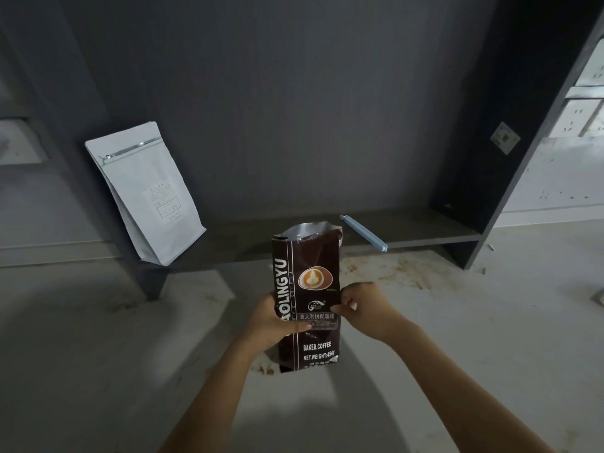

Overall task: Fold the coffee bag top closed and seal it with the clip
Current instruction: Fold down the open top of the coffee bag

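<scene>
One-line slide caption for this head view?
Both hands grip the open brown coffee bag upright; blue clip waits on the low shelf behind.

Bare unfinished room: stained concrete floor (425,322), empty dark shelf unit (425,230).

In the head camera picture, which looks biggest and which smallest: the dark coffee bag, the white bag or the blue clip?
Largest to smallest as they look:
1. white bag and dark coffee bag: they look about alike in size, and the dark one is held nearer the camera by both hands, so I will not rank them.
2. blue clip on the shelf, clearly smallest.
</scene>
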